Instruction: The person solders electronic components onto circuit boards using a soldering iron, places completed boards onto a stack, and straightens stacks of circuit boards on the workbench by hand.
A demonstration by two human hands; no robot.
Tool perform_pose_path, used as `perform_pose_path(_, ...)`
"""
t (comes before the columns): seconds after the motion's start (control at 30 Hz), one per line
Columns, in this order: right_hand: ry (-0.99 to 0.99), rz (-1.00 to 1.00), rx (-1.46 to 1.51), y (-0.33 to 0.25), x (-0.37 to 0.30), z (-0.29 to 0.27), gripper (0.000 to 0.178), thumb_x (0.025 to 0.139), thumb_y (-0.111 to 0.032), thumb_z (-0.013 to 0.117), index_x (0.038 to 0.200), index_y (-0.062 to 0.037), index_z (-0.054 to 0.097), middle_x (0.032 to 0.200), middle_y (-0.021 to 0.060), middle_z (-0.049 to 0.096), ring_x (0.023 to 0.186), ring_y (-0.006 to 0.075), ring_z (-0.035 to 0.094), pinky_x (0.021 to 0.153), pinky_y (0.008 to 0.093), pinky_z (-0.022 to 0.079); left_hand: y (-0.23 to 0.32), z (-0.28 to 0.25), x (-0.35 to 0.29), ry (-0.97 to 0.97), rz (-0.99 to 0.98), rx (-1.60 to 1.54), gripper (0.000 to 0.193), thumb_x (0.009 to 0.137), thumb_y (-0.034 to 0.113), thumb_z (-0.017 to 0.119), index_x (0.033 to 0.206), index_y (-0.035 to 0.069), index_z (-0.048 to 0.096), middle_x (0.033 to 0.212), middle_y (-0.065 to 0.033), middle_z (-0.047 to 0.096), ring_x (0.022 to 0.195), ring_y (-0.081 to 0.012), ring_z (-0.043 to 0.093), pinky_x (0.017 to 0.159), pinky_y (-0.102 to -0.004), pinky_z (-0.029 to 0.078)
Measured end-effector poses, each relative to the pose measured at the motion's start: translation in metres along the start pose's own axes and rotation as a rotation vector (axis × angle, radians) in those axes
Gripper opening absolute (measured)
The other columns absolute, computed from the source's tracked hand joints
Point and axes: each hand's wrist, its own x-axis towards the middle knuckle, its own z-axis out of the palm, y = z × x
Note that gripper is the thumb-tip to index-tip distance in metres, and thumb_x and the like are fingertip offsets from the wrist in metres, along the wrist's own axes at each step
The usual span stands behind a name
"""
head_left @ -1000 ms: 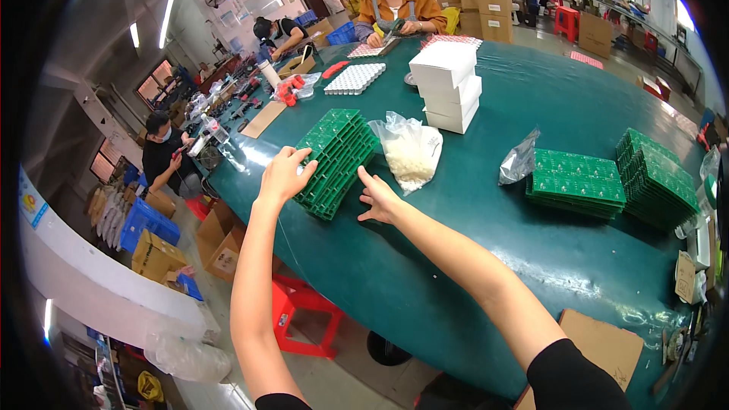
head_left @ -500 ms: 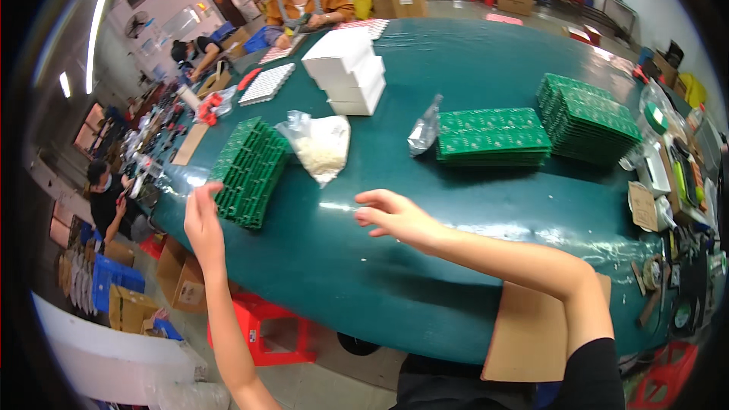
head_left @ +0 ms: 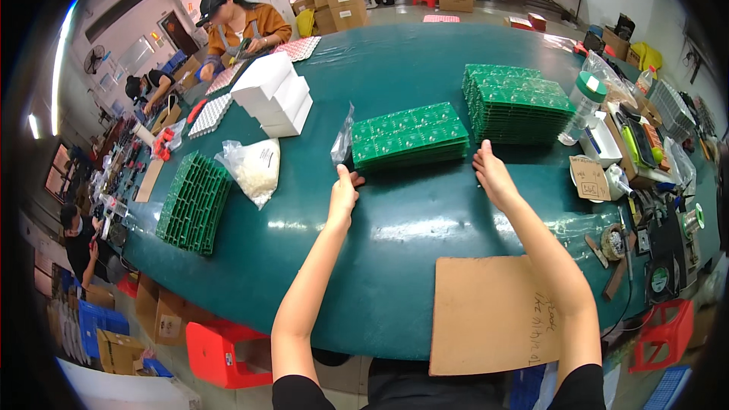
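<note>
A short stack of green circuit boards (head_left: 410, 134) lies in the middle of the table, between my two hands. My left hand (head_left: 344, 196) is at the stack's near left corner, fingers extended and thumb apart; whether it touches the boards I cannot tell. Off the right end, my right hand (head_left: 495, 175) is open with its fingers stretched out, a small gap from the boards. Behind it sits a taller pile of the same boards (head_left: 520, 106). Farther left, another board stack (head_left: 194, 203) stands on edge. A crumpled clear bag (head_left: 343, 139) rests against the middle stack's left side.
On the green table (head_left: 380, 258) are a bag of small pale parts (head_left: 254, 169) and white boxes (head_left: 275, 95). A cardboard sheet (head_left: 486, 319) overlaps the front edge under my right forearm. Tools and a lidded jar (head_left: 583, 106) crowd the right. A co-worker (head_left: 243, 26) sits across.
My view has turned right. Both hands have moved right: the left from beside the on-edge stack to the middle stack's left end, the right to its right end.
</note>
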Motion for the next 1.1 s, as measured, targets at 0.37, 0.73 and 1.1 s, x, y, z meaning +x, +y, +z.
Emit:
perform_pose_path(0.37, -0.078, -0.063, -0.174, -0.003, 0.066, 0.012, 0.105, 0.096, -0.078, 0.023, 0.146, 0.0129, 0.036, 0.158, 0.0299, 0.029, 0.151, 0.0358, 0.022, 0.122, 0.0448, 0.016, 0.034, 0.012, 0.034, 0.0, -0.189, -0.267, 0.069, 0.103, 0.063, 0.027, 0.118, 0.004, 0.06, 0.101, -0.006, 0.066, 0.074, -0.0165, 0.061, 0.059, -0.0306, 0.046)
perform_pose_path(0.73, -0.053, 0.026, -0.216, -0.006, 0.036, 0.021, 0.1, 0.096, -0.076, 0.028, 0.149, 0.0091, 0.036, 0.158, 0.028, 0.031, 0.15, 0.0353, 0.024, 0.121, 0.0468, 0.019, 0.032, 0.004, 0.027, -0.049, -0.168, -0.276, 0.065, 0.104, 0.063, 0.029, 0.11, 0.006, 0.06, 0.091, -0.0047, 0.061, 0.071, -0.015, 0.056, 0.057, -0.0307, 0.045)
perform_pose_path(1.1, -0.064, 0.073, -0.177, -0.001, -0.069, -0.032, 0.079, 0.101, -0.07, 0.027, 0.141, -0.0075, 0.054, 0.142, 0.0018, 0.054, 0.129, 0.0153, 0.041, 0.112, 0.0373, 0.027, 0.024, 0.02, -0.067, -0.225, -0.185, -0.334, 0.059, 0.105, 0.058, 0.034, 0.109, 0.005, 0.06, 0.086, -0.0075, 0.062, 0.07, -0.0169, 0.057, 0.06, -0.0318, 0.045)
